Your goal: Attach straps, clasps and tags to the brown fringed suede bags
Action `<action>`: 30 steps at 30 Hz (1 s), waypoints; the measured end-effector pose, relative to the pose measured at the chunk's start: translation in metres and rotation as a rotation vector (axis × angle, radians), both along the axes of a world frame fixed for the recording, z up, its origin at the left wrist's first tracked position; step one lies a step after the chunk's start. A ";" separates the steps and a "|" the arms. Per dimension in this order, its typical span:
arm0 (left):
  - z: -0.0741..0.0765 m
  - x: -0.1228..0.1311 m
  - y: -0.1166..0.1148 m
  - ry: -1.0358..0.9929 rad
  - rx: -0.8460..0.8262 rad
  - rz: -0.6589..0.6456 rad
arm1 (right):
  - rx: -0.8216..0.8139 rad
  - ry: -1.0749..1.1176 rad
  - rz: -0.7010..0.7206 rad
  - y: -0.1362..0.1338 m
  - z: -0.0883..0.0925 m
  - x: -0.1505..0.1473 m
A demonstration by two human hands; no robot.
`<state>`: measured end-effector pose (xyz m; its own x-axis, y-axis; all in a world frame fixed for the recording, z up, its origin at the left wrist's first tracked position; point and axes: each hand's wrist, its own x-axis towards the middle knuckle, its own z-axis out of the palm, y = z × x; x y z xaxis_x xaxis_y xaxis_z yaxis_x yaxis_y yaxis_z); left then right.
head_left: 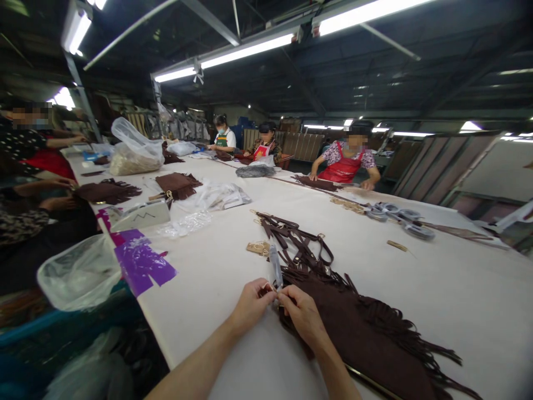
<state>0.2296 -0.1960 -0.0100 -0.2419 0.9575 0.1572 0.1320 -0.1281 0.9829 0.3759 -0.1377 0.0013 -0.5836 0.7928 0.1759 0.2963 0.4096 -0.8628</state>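
Note:
My left hand (251,301) and my right hand (303,312) meet at the left end of a dark brown fringed bag (358,328). The fingertips of both are pinched together around something small, which they mostly hide. Just beyond them lies a narrow grey, plastic-looking piece (275,265), reaching away from my fingers. The bag lies flat, its fringe spread to the right and a gold-coloured zip along its near edge. Dark brown straps (306,244) with metal clasps are heaped behind it. Tan tags (258,248) with string rest left of the straps.
Scissors (393,214) and more tags (347,205) lie at the right. Purple tape (144,261) covers the table's left edge, near a clear bag (81,272). Other fringed pieces (178,185) and plastic bags (220,195) lie farther back. Several people work around the white table (208,255).

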 end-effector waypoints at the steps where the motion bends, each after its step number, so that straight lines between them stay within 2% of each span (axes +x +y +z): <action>1: -0.002 0.000 0.001 -0.003 0.005 0.004 | 0.002 0.001 0.002 0.000 0.000 0.000; 6: -0.006 -0.001 0.003 0.075 0.001 0.012 | 0.022 0.006 0.013 -0.002 0.001 0.000; 12: 0.000 -0.001 -0.002 0.327 0.010 -0.025 | 0.035 0.004 0.008 -0.003 0.002 0.000; 17: 0.004 -0.001 -0.006 0.405 0.028 -0.036 | 0.026 0.008 0.001 -0.003 0.004 0.000; 22: 0.005 -0.001 -0.007 0.390 0.035 -0.028 | -0.022 0.043 -0.006 -0.002 0.004 0.001; 26: 0.006 -0.004 -0.009 0.372 0.015 -0.029 | -0.142 0.104 -0.042 0.000 -0.002 0.002; 28: 0.008 -0.005 -0.009 0.267 0.018 -0.053 | -0.239 0.145 -0.052 0.000 -0.004 0.001; 30: 0.009 -0.006 -0.010 0.071 0.009 -0.097 | -0.347 0.205 -0.037 0.000 -0.003 0.002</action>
<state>0.2237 -0.2061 -0.0008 -0.1365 0.9743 0.1792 0.1874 -0.1523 0.9704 0.3778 -0.1380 -0.0020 -0.5342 0.8453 0.0038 0.1130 0.0759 -0.9907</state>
